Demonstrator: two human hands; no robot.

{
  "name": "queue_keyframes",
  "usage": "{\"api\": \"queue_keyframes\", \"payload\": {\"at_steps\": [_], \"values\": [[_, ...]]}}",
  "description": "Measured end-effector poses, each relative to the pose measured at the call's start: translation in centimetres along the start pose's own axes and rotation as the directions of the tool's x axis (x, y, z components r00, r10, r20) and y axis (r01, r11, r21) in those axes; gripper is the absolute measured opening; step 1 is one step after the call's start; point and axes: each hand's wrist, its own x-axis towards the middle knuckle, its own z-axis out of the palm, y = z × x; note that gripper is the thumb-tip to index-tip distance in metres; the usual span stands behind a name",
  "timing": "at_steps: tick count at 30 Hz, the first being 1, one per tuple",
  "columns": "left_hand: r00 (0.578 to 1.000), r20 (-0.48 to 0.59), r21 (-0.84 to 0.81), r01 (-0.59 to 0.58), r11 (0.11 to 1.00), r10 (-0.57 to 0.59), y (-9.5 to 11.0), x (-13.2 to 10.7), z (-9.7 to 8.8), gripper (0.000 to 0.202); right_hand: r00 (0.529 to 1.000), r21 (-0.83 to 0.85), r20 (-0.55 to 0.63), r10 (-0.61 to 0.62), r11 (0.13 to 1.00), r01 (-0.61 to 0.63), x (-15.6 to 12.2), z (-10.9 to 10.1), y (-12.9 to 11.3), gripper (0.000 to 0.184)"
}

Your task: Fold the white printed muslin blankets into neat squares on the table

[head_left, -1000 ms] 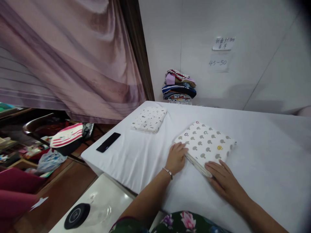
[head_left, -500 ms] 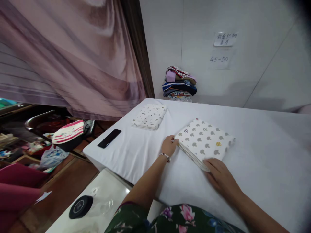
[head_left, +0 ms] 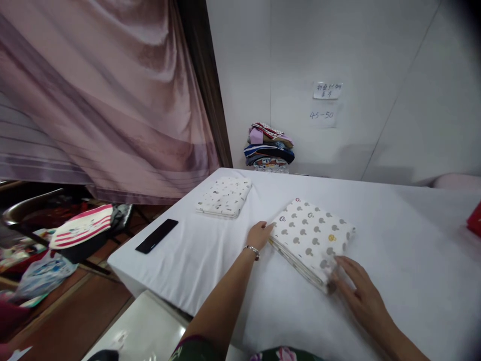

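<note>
A folded white cloth [head_left: 306,233] printed with grey mushroom-like shapes and one yellow one lies on the white-covered table [head_left: 406,260]. My left hand [head_left: 259,235], with a bracelet at the wrist, has its fingers closed on the left corner of this cloth. Beside the near right corner is my right hand [head_left: 356,288], thumb and fingers apart, fingertips at the cloth's edge. That corner is slightly blurred. Farther left lies a second folded white cloth [head_left: 225,196] with a small scattered print, apart from both hands.
A black phone [head_left: 157,235] lies near the table's left edge. Stacked folded fabrics [head_left: 268,148] stand by the back wall, below paper notes [head_left: 326,90]. To the left are a pink curtain [head_left: 150,100] and a chair holding a striped cushion-like item [head_left: 82,228]. A red object [head_left: 475,220] shows far right.
The camera view has shifted, so the table appears lower. My right hand has loosened at the near right corner, its fingers spreading. My left hand stays at the left corner.
</note>
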Motion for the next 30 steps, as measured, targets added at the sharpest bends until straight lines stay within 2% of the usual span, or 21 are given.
{"api": "queue_keyframes", "payload": {"at_steps": [1, 2, 4, 6, 8, 10, 12, 14, 17, 19, 21, 23, 27, 30], "values": [[1.0, 0.008, 0.019, -0.009, 1.0, 0.009, 0.1, 0.2, 0.2, 0.038, 0.987, 0.089, 0.008, 0.163, 0.983, -0.163, 0.0, 0.0, 0.3, 0.042], [1.0, 0.014, 0.039, -0.014, 0.999, 0.013, 0.1, 0.4, 0.3, 0.039, 0.952, 0.183, 0.034, 0.304, 0.934, -0.305, 0.1, 0.1, 0.6, 0.047], [1.0, 0.02, 0.064, -0.008, 0.998, 0.007, 0.2, 0.7, 0.6, 0.036, 0.877, 0.351, 0.101, 0.47, 0.808, -0.474, 0.3, 0.7, 1.0, 0.06], [1.0, 0.022, 0.064, 0.013, 0.998, -0.014, 0.3, 0.9, 0.8, 0.034, 0.861, 0.453, 0.126, 0.493, 0.743, -0.492, 0.5, 1.3, 1.2, 0.07], [0.999, 0.021, 0.055, 0.034, 0.998, -0.035, 0.4, 0.7, 0.8, 0.035, 0.881, 0.457, 0.132, 0.455, 0.76, -0.461, 0.9, 1.5, 1.1, 0.074], [0.998, 0.028, 0.044, 0.047, 0.998, -0.048, 0.6, -0.1, 0.7, 0.037, 0.884, 0.425, 0.152, 0.443, 0.778, -0.463, 1.3, 0.9, 1.0, 0.077], [0.997, 0.072, 0.03, 0.038, 0.999, -0.04, 0.7, -1.7, 0.7, 0.041, 0.864, 0.419, 0.162, 0.477, 0.759, -0.498, 1.8, -0.6, 1.3, 0.083], [0.987, 0.162, 0.014, 0.002, 1.0, -0.004, 0.9, -4.0, 0.9, 0.043, 0.835, 0.419, 0.148, 0.53, 0.731, -0.539, 2.1, -2.8, 2.5, 0.089], [0.939, 0.336, -0.027, -0.064, 0.998, 0.069, 1.4, -7.9, 1.5, 0.04, 0.809, 0.347, 0.135, 0.572, 0.737, -0.579, 1.7, -5.8, 5.7, 0.088], [0.909, 0.409, -0.047, -0.071, 0.996, 0.084, 1.7, -9.9, 1.8, 0.041, 0.803, 0.275, 0.163, 0.573, 0.756, -0.595, 1.1, -7.1, 8.0, 0.082], [0.905, 0.42, -0.051, -0.053, 0.997, 0.07, 1.9, -10.7, 2.0, 0.042, 0.818, 0.186, 0.181, 0.546, 0.798, -0.574, 0.3, -7.6, 9.5, 0.072], [0.92, 0.387, -0.069, -0.04, 0.997, 0.063, 1.9, -10.6, 2.1, 0.046, 0.855, 0.062, 0.138, 0.5, 0.857, -0.511, -0.1, -7.6, 9.6, 0.065], [0.96, 0.27, -0.125, -0.046, 0.991, 0.078, 1.9, -8.8, 2.6, 0.057, 0.96, -0.187, 0.022, 0.279, 0.944, -0.27, 0.4, -6.8, 6.3, 0.055], [0.968, 0.248, -0.167, 0.0, 0.986, 0.042, 2.3, -7.3, 3.4, 0.064, 0.996, -0.206, 0.075, 0.045, 0.978, -0.029, 1.5, -5.4, 3.2, 0.046]]}}
